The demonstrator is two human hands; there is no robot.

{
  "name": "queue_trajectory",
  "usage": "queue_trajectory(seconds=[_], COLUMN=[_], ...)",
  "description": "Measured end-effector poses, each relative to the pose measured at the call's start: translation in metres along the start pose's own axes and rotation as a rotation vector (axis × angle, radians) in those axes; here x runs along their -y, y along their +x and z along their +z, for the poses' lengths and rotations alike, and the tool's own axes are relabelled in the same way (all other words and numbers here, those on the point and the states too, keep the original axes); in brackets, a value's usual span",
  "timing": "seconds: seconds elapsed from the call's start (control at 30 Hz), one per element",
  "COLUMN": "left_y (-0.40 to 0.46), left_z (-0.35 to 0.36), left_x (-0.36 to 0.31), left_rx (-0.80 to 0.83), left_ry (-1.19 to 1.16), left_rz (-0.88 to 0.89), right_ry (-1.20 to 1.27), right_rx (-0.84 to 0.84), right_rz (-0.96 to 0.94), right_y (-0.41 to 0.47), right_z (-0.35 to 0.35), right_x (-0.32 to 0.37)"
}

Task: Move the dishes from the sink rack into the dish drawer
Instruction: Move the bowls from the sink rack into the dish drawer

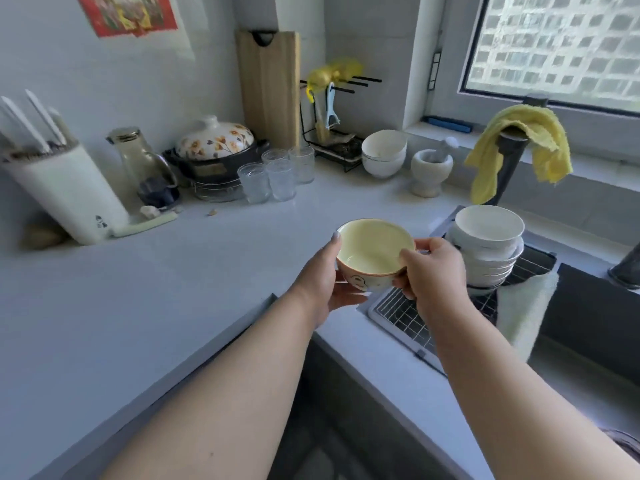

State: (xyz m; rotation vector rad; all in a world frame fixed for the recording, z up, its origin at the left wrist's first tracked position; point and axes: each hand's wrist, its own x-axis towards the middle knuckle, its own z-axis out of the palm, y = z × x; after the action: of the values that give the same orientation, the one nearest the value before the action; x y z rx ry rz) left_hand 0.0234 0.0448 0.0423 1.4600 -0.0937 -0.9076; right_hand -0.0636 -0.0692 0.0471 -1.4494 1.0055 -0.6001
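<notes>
I hold the small bowl [374,252] with both hands: left hand [325,282] cups below, right hand [433,271] pinches its rim. It looks glazed, stiff and breakable, maybe slippery, so supporting its base seems safest.

Open countertop [138,289] lies left; stacked white bowls [488,244] crowd the rack [401,317].

Glossy glazed ceramic bowl [374,251], metal wire rack [408,317], matt smooth countertop [138,289], wooden board [268,88], fluffy yellow cloth [540,140].
</notes>
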Motion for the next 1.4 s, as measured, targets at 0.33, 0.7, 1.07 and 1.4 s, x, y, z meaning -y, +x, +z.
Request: queue_trajectory(seconds=[0.33,0.7,1.07,1.4], left_y=[-0.115,-0.301,-0.465,-0.579], left_z=[-0.147,-0.316,-0.438,-0.522], left_x=[0.047,0.134,0.235,0.336], left_rx=[-0.408,-0.729,-1.210,-1.500], left_ry=[-0.348,-0.548,-0.324,0.172], left_rz=[0.046,0.083,0.015,-0.192], right_ry=[-0.009,-0.024,-0.218,-0.410], right_rx=[0.520,1.152,1.349,1.418], right_rz=[0.102,0.418,0.393,0.378], right_y=[-0.137,-0.328,-0.522,-0.649], right_z=[0.108,0.226,0.304,0.355], right_x=[-0.020,-0.056,-0.111,-0.177])
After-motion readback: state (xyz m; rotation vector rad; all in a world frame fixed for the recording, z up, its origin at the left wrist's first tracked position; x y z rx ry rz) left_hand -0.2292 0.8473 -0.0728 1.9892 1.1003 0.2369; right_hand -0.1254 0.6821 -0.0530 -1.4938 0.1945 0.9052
